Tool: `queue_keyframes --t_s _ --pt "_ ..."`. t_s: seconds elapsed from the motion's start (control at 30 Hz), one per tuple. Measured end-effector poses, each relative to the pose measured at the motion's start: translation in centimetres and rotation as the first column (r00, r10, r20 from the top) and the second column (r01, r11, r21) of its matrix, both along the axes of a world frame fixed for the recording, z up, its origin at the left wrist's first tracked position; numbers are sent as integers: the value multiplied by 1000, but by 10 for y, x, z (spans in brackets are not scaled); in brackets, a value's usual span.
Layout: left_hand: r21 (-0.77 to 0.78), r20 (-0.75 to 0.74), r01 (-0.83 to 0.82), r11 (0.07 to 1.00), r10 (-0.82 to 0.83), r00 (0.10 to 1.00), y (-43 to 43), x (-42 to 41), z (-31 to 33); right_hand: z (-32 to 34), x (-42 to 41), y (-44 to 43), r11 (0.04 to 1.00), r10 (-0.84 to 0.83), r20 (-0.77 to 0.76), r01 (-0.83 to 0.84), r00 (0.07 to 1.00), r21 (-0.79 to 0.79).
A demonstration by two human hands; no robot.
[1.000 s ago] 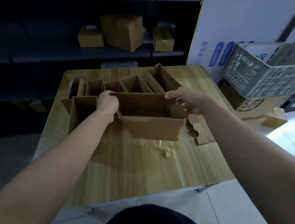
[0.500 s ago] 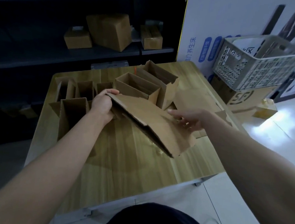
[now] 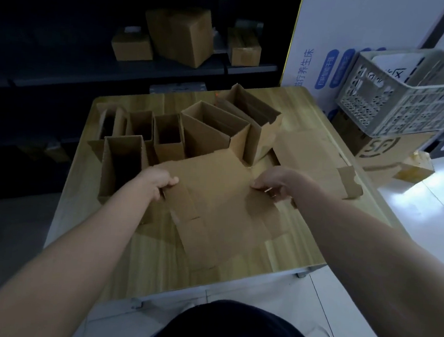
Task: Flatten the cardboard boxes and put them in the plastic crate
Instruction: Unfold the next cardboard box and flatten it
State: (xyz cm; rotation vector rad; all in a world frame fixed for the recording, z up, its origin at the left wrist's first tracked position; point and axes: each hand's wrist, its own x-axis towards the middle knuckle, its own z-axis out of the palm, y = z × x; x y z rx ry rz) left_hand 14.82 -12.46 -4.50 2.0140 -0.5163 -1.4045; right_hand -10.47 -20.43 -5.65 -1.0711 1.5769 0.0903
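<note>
The cardboard box point(image 3: 218, 195), held open and upright a second ago, now lies collapsed almost flat on the wooden table point(image 3: 153, 264), with the left hand point(image 3: 158, 181) gripping its left edge and the right hand point(image 3: 276, 183) pinching its right. Flattening looks done; the plastic crate point(image 3: 409, 104) waits beyond the table's right side.

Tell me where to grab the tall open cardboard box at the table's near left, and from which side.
On the tall brown open cardboard box, pinch the left wall's top rim from above: it stands upright, mouth up, with other open boxes close behind and the flattened cardboard box at its right.
</note>
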Motion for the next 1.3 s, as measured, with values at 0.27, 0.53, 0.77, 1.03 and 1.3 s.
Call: queue_keyframes --t_s 0.27,0.53,0.77,1.03,1.3 --pt "-139 210 -11 990 40 977 -1 23 -3 0 44 -1 988 5 198 26 980 -153" --pt "-169 344 120 978 -55 937 5 40 -9 -2 83 -17 961 -96 311 169 946 -218" --pt "-229 270 151 962 -86 959 0 36 -3 -3 84 -25 945 -48 234 120 971 -306" --pt "-212 49 121 970 -113 992 -38 -53 -26 -10 -57 3 968 -243 55 246 969 -56" --pt "54 -55 589 806 -587 808 -29 -187 -64 -32 -175 59 905 -402 -210 352 891 -238"
